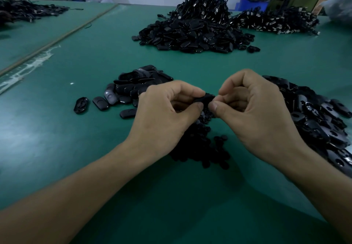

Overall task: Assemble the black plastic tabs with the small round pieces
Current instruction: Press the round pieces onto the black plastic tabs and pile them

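Black tab [204, 99] pinched btwn left hand [163, 110] & right hand [255, 114] grips, fingers curled.

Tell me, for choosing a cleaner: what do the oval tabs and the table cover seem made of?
Oval tabs: probably moulded black plastic, semi-gloss, with soft highlights on rounded faces. Table cover: apparently a green rubber or vinyl mat, matte, faint broad sheen.

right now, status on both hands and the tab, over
Left hand pinches black tab, right hand pinches its other end. Tab held above the small round pieces heap. Nothing blocking the hands.
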